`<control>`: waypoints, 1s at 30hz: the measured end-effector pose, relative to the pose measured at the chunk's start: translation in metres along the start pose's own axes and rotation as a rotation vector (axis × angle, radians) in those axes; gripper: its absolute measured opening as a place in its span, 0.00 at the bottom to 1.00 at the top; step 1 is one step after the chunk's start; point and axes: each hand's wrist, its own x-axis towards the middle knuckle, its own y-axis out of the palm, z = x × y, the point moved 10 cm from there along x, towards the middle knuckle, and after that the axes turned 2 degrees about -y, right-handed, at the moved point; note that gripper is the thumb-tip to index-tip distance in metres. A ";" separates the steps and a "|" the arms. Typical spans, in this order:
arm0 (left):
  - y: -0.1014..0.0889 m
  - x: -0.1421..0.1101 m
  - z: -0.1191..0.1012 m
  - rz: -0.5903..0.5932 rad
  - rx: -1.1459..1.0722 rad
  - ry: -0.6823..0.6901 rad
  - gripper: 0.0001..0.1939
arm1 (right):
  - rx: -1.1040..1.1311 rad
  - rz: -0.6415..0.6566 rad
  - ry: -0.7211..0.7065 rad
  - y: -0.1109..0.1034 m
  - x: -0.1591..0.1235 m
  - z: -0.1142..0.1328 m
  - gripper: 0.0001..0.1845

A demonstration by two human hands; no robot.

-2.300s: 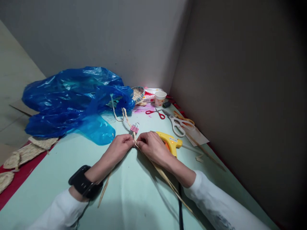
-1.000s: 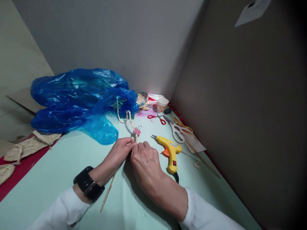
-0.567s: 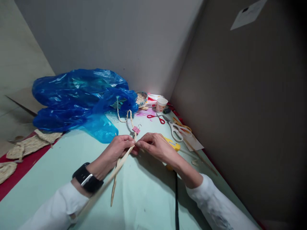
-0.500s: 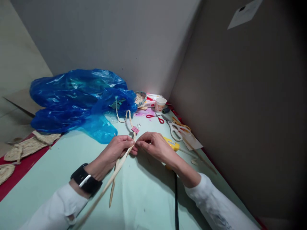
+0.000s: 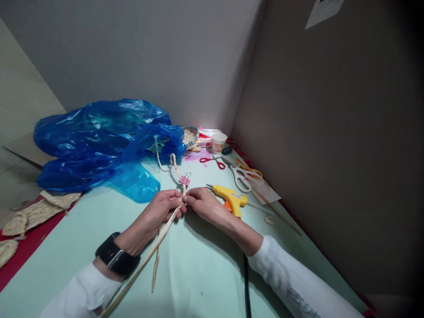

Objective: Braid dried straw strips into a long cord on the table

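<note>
Pale plant-fibre strands (image 5: 164, 230) run from the bottom left up to my fingertips, one short end hanging below. My left hand (image 5: 167, 206) is closed in a pinch on them. Right beside it, my right hand (image 5: 202, 202) pinches the same strands at the braid's working point. Just beyond my fingers, a pink binder clip (image 5: 184, 180) grips the narrow braid (image 5: 174, 163), which loops away towards the blue bag. A yellow glue gun (image 5: 233, 198) lies to the right of my right hand, partly behind the forearm.
A crumpled blue plastic bag (image 5: 109, 137) fills the back left. Behind are a woven basket (image 5: 191, 136) and a paper cup (image 5: 219, 142). Red scissors (image 5: 217, 163) and white-handled scissors (image 5: 243, 179) lie on the right. Braided pieces (image 5: 39, 211) rest at the left edge.
My right hand has lowered and drawn in closer to my left, uncovering more of the glue gun. Both hands still pinch the strands. The view has shifted slightly.
</note>
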 end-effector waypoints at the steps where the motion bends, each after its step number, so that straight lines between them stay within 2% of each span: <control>1: 0.002 -0.001 -0.001 0.018 0.014 0.000 0.03 | 0.011 -0.003 0.005 -0.001 -0.001 -0.002 0.14; 4: 0.007 -0.003 -0.005 0.062 0.093 0.028 0.03 | 0.047 -0.020 0.031 -0.001 -0.005 -0.007 0.15; 7: 0.011 -0.006 -0.011 0.050 0.200 0.094 0.06 | 0.071 -0.065 0.053 -0.002 -0.009 -0.008 0.16; 9: 0.010 -0.010 -0.017 -0.022 0.364 0.160 0.07 | 0.073 -0.097 0.055 -0.004 -0.011 -0.005 0.16; 13: 0.010 -0.024 -0.037 -0.264 0.901 0.281 0.09 | -0.032 -0.213 0.015 -0.015 -0.013 0.004 0.14; 15: 0.011 -0.029 -0.041 -0.338 1.071 0.260 0.09 | -0.099 -0.262 0.002 -0.020 -0.014 0.006 0.13; 18: 0.011 -0.031 -0.045 -0.381 1.251 0.207 0.10 | -0.135 -0.275 -0.007 -0.020 -0.013 0.006 0.12; 21: 0.008 -0.030 -0.047 -0.372 1.220 0.198 0.12 | -0.147 -0.284 -0.031 -0.020 -0.014 0.008 0.12; 26: 0.013 -0.028 -0.024 -0.208 0.747 0.127 0.16 | 0.000 -0.238 -0.007 -0.017 -0.015 0.004 0.14; 28: 0.019 -0.030 -0.019 -0.203 0.749 0.121 0.17 | 0.071 -0.188 0.002 -0.015 -0.013 0.001 0.14; 30: 0.027 -0.033 -0.019 -0.234 0.893 0.144 0.18 | 0.115 -0.134 -0.006 -0.012 -0.012 0.000 0.15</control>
